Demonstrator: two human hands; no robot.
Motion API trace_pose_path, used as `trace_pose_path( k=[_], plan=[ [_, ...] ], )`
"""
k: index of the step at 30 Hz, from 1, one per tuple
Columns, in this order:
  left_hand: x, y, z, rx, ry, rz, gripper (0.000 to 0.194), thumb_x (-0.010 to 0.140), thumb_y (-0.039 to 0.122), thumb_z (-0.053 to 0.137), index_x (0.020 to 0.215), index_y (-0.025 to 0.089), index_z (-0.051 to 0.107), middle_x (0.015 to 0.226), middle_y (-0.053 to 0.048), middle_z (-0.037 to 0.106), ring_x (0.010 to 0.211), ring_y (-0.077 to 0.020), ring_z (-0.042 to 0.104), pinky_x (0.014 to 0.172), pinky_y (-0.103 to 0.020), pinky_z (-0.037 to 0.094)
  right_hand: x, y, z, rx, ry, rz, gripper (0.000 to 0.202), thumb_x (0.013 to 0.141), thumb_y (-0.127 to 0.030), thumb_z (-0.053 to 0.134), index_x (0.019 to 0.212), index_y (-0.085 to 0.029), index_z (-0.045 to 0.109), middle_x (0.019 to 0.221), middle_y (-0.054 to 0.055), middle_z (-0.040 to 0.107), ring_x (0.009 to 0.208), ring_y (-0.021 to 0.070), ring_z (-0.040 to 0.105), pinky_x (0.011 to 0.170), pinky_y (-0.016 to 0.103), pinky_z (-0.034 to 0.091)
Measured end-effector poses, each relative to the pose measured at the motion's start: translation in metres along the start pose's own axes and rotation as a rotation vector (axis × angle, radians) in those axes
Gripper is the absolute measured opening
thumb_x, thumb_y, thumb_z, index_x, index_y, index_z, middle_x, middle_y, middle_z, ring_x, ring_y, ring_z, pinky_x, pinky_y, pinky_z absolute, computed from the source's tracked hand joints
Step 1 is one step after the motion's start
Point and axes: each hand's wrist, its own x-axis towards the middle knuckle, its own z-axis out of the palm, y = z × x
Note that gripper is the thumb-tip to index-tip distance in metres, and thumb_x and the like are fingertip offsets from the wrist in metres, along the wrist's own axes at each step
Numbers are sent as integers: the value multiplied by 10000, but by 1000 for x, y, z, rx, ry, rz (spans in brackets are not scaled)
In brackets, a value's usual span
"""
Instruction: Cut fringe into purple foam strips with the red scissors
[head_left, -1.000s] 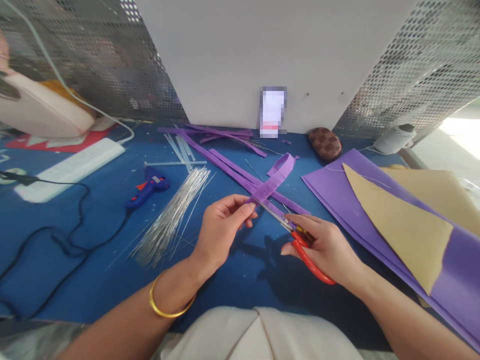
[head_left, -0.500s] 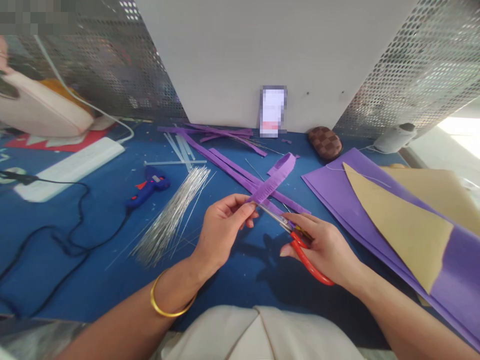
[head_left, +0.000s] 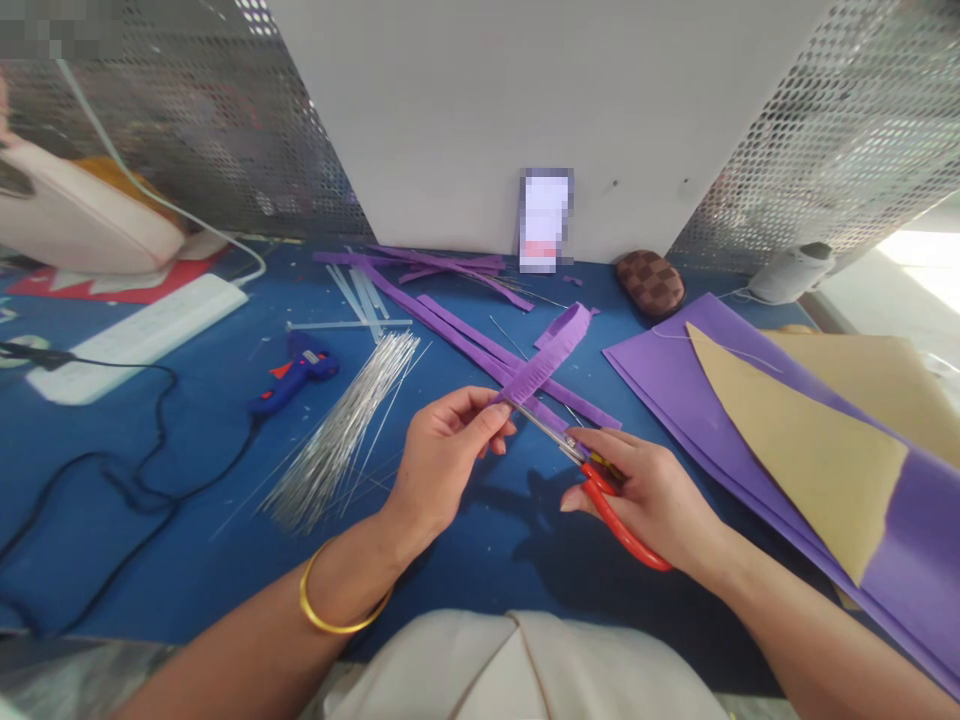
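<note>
Between thumb and fingers, my left hand (head_left: 454,450) pinches the near end of a purple paper strip (head_left: 551,360). Fine cuts fringe the strip's edge, and its far end curls over. My right hand (head_left: 652,490) is closed around red-handled scissors (head_left: 619,525), whose blades reach to the strip right beside my left fingertips. Whether the blades are parted there is hard to make out. Beneath the held strip, more long purple strips (head_left: 465,345) lie crossing on the blue table (head_left: 465,590).
Left of my hands lie a bundle of thin wires (head_left: 345,430), a blue glue gun (head_left: 296,375) with its black cord, and clear glue sticks (head_left: 360,300). Purple sheets (head_left: 750,400) and brown paper spread at right. A phone (head_left: 545,220) leans on the back panel near a checkered pouch (head_left: 650,283).
Hardly anything differs. Both hands, the strip and the scissors keep nearly the same position; the view has shifted very slightly.
</note>
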Motion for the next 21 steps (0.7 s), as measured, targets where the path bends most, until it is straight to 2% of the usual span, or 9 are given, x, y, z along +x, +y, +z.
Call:
trace_pose_path(
  k=[13,21],
  plan=[
    [1,-3,-1,5,-1,3,140,794,307,712,789,173,672,663,21,646,545,-71,526,525,-190,393,1,4,0,10,15,-28,479,783,-542,692,1118,-200,674,845,32,681,649,145,585,609,253,463],
    [5,-7,-2,25,-13,7,151,794,319,707,794,174,666,676,21,645,549,-72,531,525,-194,388,4,9,3,-24,13,-29,509,786,-562,676,1149,-206,663,839,44,681,652,160,587,606,261,455]
  ],
)
